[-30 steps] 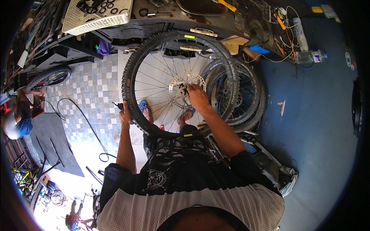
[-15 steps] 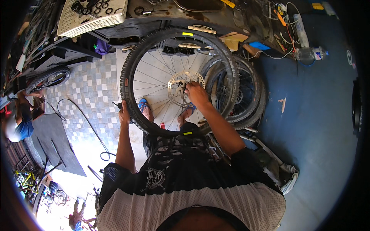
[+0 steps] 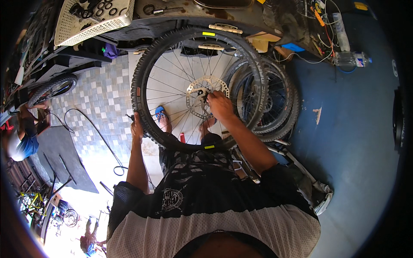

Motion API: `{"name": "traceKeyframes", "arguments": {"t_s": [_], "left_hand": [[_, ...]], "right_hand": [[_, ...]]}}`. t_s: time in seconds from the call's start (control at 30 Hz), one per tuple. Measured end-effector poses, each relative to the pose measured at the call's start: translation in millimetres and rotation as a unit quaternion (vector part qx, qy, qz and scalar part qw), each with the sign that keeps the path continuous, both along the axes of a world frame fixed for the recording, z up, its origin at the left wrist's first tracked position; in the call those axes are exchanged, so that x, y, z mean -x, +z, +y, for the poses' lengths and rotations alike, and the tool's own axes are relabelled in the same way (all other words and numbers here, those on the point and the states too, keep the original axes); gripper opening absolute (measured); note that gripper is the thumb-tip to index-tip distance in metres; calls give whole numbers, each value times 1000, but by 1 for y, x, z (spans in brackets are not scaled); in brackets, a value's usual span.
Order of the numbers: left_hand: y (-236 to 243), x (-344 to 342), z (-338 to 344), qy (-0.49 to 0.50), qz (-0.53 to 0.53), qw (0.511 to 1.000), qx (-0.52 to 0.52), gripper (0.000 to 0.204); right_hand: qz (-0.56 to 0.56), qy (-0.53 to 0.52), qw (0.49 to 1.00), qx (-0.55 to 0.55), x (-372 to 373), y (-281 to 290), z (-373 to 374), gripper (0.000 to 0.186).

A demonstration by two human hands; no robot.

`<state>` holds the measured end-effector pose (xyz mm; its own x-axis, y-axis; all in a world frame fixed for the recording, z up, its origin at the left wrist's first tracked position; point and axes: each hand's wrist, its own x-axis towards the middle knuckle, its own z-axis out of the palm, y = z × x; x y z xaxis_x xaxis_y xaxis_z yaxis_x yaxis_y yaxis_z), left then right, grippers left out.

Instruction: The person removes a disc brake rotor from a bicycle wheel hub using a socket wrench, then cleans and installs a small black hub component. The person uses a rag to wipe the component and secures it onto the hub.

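Observation:
A bicycle wheel (image 3: 140, 70) with a knobby black tyre stands in front of me, a silver brake rotor (image 3: 193, 88) at its middle. My left hand (image 3: 137, 124) grips the tyre at its left side, with a small black piece showing beside the fingers. My right hand (image 3: 220, 105) is closed at the hub, fingers pinched on a small black part (image 3: 203, 97) there. My fingertips partly hide that part.
Stacked wheels (image 3: 287, 124) lean right, by a blue wall (image 3: 348, 129). A cluttered bench (image 3: 172, 22) holds a white basket (image 3: 77, 33), tools and cables. A plastic bottle (image 3: 352, 59) sits right. A person (image 3: 26, 137) works left beside a hose (image 3: 99, 137); another is at lower left.
The wheel has shifted slightly up and left, my left hand moving a little with it. My right hand stays pinched at the hub.

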<state>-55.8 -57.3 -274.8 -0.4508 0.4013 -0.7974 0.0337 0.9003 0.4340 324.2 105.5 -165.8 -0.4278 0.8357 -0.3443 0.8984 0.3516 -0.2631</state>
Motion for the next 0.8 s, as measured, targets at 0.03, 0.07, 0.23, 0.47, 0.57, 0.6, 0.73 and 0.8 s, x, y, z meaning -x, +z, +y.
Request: {"name": "traceKeyframes", "arguments": {"t_s": [0.03, 0.07, 0.23, 0.47, 0.57, 0.6, 0.73, 0.8], "left_hand": [[0, 0, 0, -4, -6, 1000, 7, 108], [0, 0, 0, 0, -6, 1000, -10, 108], [-2, -5, 0, 12, 9, 999, -35, 108], [1, -1, 0, -9, -34, 999, -30, 110], [2, -3, -2, 11, 1, 999, -34, 110], [3, -3, -3, 3, -15, 999, -31, 110], [2, -7, -2, 22, -39, 998, -47, 110], [0, -6, -3, 25, -40, 998, -33, 110]], "right_hand": [[10, -3, 1000, -6, 0, -1, -1, 16], [19, -6, 1000, -13, -1, -3, -1, 16], [31, -7, 999, -24, -2, -9, -4, 19], [98, -111, 989, -30, -4, -5, -11, 21], [155, -203, 967, 22, -8, 0, -18, 26], [173, -236, 955, 41, -11, 3, -19, 29], [118, -294, 944, 94, -20, 12, -7, 38], [82, -285, 949, 103, -20, 14, 3, 42]]}}
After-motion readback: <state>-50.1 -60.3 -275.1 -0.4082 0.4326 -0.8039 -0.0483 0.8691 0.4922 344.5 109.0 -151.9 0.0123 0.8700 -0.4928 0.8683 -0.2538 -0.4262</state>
